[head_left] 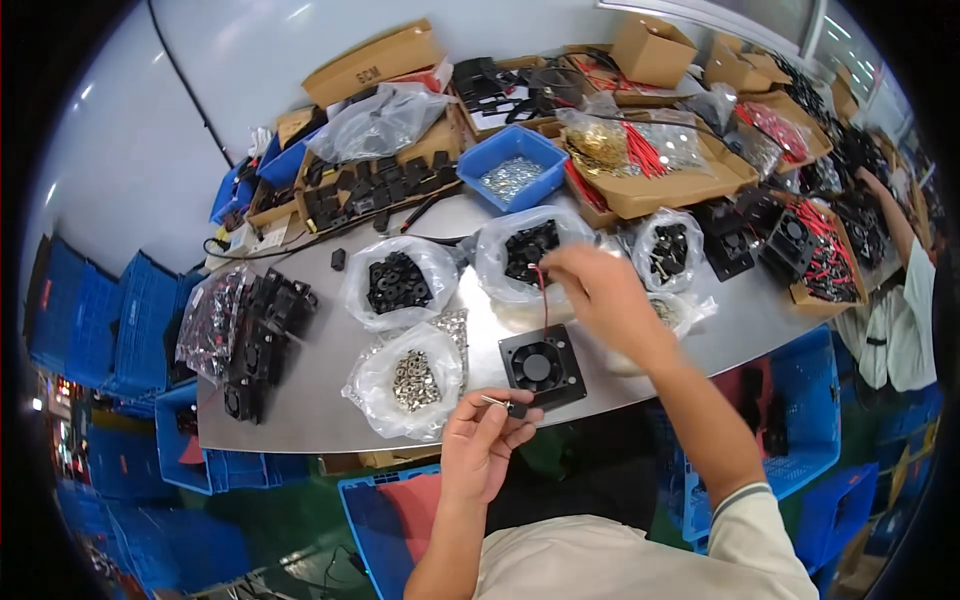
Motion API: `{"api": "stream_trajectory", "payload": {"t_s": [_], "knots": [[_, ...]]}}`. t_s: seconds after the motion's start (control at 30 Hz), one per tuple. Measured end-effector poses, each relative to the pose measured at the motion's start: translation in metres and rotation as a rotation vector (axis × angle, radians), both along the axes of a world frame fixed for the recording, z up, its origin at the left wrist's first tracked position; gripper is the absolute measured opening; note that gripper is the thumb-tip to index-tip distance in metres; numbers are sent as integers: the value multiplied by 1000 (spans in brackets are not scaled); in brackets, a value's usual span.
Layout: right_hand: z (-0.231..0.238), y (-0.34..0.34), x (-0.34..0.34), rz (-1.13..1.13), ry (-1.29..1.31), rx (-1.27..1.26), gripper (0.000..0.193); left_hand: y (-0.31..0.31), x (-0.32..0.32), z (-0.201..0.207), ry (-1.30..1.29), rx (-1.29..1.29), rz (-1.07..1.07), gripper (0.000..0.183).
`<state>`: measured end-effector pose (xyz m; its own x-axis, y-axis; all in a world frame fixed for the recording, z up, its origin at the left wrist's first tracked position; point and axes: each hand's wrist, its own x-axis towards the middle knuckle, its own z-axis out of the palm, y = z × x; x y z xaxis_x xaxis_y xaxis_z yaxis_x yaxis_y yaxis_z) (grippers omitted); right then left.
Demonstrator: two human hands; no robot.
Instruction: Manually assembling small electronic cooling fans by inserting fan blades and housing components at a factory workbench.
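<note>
Head view: left hand [480, 440] clamped on a metal bolt [492, 401] and black block [517, 409], still separate from the wired fan [541, 368] beyond; right hand's [603, 295] grip unclear.

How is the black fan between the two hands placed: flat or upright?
Flat: the black fan lies on the metal table, its blades facing up.

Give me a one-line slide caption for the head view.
Left hand holds a small black piece near a black fan; right hand is at a bag of black parts.
</note>
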<state>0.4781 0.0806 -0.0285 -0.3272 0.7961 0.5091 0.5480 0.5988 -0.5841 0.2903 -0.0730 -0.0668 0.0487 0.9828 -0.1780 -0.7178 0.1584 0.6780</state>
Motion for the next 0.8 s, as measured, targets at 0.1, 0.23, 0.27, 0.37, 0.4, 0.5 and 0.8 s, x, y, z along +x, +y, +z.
{"api": "stream_trajectory", "payload": {"t_s": [0.1, 0.23, 0.27, 0.37, 0.4, 0.5, 0.8], "knots": [[-19, 52, -7, 104, -350, 78, 13, -3, -9, -2, 41, -8, -12, 14], [-24, 58, -15, 85, -491, -2, 14, -13, -16, -8, 88, -55, 5, 19], [-25, 60, -14, 102, -416, -18, 15, -14, -16, -8, 126, -63, 6, 21], [-24, 65, -5, 113, -303, -66, 15, -14, -14, -7, 195, -57, -12, 25], [-28, 64, -2, 66, -123, -97, 15, -15, -12, -6, 220, -48, -9, 27], [-7, 38, 3, 18, 195, -183, 21, -12, -12, 1, 289, -2, 15, 28], [-20, -97, 11, 200, 976, -931, 29, -4, 23, 2, 413, 73, -46, 37]]}}
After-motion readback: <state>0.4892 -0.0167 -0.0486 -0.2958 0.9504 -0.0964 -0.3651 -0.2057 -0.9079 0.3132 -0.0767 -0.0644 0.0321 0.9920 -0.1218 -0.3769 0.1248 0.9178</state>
